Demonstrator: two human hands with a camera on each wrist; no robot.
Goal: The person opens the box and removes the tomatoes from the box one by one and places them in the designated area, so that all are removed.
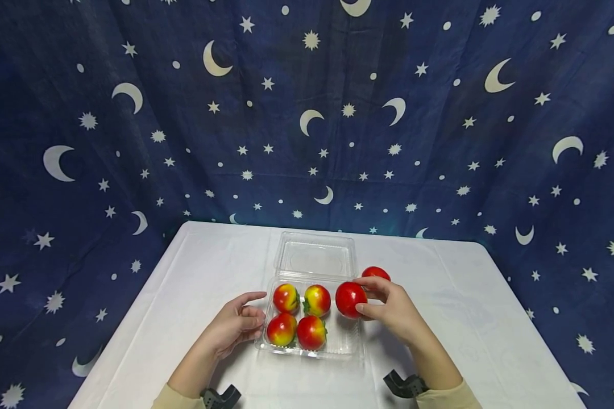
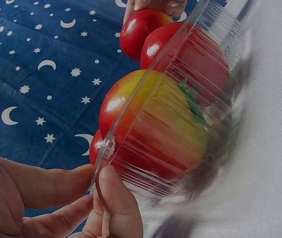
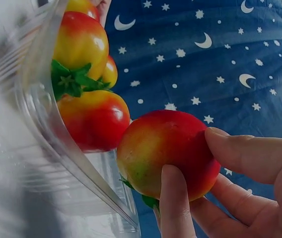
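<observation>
A hinged clear plastic box (image 1: pixel 344 343) lies with its lid (image 1: pixel 314 255) folded back. Four red-and-yellow tomatoes with green leafy tops fill its left and middle; one (image 1: pixel 281 329) is at the front left. My left hand (image 1: pixel 237 324) pinches the box's left rim (image 2: pixel 108 144) between thumb and fingers. With thumb and fingertips, my right hand (image 1: pixel 389 304) holds another tomato (image 3: pixel 168 153) over the box's right side, its leaves pointing down toward the box in the right wrist view. One more red tomato (image 1: pixel 376 273) sits behind my right hand, partly hidden by it.
The box stands mid-table on a white cloth (image 1: pixel 184 289). A dark blue curtain with moons and stars (image 1: pixel 307 142) hangs behind the table and along both sides. Black wrist mounts (image 1: pixel 405 384) sit at the cuffs of both beige sleeves.
</observation>
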